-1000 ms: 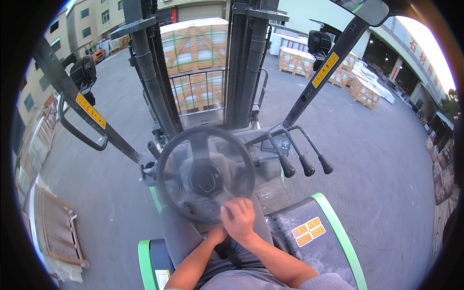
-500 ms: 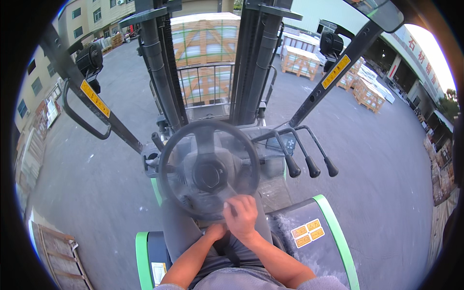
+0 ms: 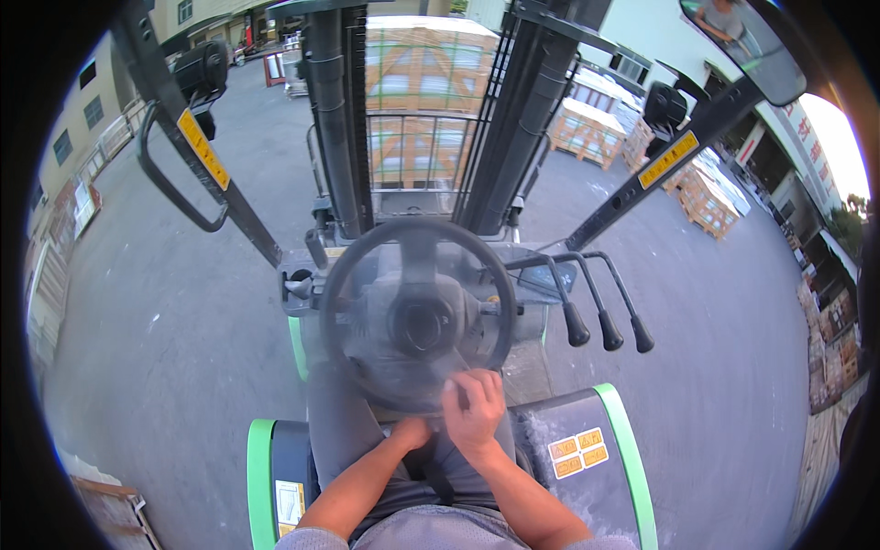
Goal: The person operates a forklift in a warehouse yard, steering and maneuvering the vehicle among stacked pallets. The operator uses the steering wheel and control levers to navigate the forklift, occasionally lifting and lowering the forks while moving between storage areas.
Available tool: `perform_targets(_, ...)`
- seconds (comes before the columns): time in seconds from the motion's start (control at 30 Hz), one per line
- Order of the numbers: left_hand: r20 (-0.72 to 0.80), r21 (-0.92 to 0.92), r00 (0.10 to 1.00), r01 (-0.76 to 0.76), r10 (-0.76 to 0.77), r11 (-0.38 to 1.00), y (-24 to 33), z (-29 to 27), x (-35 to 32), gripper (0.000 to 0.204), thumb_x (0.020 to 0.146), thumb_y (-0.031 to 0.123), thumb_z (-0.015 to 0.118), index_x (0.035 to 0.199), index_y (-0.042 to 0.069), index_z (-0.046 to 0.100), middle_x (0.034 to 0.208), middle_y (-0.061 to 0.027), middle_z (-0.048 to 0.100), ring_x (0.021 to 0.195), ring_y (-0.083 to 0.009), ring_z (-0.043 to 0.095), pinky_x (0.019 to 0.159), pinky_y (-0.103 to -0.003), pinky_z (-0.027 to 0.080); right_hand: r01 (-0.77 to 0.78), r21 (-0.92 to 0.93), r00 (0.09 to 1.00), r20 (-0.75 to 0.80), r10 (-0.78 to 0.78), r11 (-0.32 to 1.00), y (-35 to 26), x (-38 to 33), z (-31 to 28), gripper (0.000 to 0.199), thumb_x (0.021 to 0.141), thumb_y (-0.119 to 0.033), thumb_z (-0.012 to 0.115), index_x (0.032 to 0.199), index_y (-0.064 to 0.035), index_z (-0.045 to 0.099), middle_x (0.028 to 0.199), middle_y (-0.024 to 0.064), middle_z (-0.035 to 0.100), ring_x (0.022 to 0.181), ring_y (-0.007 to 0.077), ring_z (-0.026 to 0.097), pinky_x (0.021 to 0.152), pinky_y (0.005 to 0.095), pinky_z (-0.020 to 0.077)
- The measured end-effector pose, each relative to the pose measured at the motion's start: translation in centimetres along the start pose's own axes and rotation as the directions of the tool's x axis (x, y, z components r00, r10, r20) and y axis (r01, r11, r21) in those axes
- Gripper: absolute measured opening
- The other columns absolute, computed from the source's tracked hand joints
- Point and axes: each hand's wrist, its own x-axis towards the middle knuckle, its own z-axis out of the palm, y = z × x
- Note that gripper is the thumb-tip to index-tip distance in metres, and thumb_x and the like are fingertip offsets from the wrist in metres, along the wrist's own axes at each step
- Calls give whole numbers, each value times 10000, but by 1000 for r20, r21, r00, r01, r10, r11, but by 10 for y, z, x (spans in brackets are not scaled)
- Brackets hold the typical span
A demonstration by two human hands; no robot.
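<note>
A black steering wheel (image 3: 422, 323) stands in front of me, its lower part slightly blurred. My right hand (image 3: 475, 408) is at the wheel's lower right rim, fingers curled and closed over it; the hand hides that piece of rim. Low in my lap, just below the wheel, rests my left hand (image 3: 412, 433). Its fingers are tucked out of sight, so their state does not show. Three black-knobbed levers (image 3: 609, 330) rise to the right of the wheel, with neither hand on them.
Beyond the wheel, stacked wooden crates (image 3: 431, 64) sit behind the forklift's mast (image 3: 341, 119) and load guard. More crates (image 3: 587, 133) stand on the paved yard to the right. A mirror (image 3: 752, 46) hangs at upper right. Buildings and stacked goods line both sides.
The forklift's mast, wheel and levers sit further right in view, and the yard around has shifted against them. Both hands keep nearly the same pose, the right still at the lower rim.
</note>
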Motion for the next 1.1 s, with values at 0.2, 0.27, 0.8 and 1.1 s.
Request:
perform_targets(0.2, -38, -29, 999, -12, 11, 999, -5, -5, -13, 405, 978, 328, 554, 1207, 55, 746, 1273, -212, 704, 1175, -401, 678, 981, -505, 538, 42, -18, 991, 130, -40, 999, -13, -8, 9, 151, 829, 26, 726, 965, -28, 688, 901, 124, 667, 853, 324, 628, 766, 418, 515)
perform_targets(0.27, -16, -48, 1000, 4, -5, 999, -9, -5, -19, 420, 978, 346, 548, 1196, 46, 745, 1257, -216, 710, 1185, -393, 674, 999, -510, 529, 98, 20, 988, 117, -100, 995, -18, -14, 13, 144, 837, 25, 722, 968, -25, 688, 897, 126, 663, 851, 324, 627, 771, 419, 514)
perform_targets(0.8, -442, -128, 897, -61, -2, 990, 8, 12, 24, 433, 962, 384, 600, 1225, 60, 713, 1242, -209, 708, 1176, -388, 658, 987, -515, 521, 158, 38, 932, 324, -162, 987, -32, -10, 30, 186, 767, -61, 796, 916, -92, 689, 866, 70, 648, 865, 291, 640, 790, 423, 514)
perform_targets(1.1, -29, -693, 999, -7, -18, 721, 87, -16, 58, 372, 1009, 307, 597, 1202, 10, 709, 1057, -213, 766, 963, -350, 759, 853, -484, 596, 148, 232, 983, 68, -168, 961, -1, 60, 41, 162, 748, -85, 745, 803, -79, 593, 836, 74, 533, 851, 265, 555, 776, 399, 461)
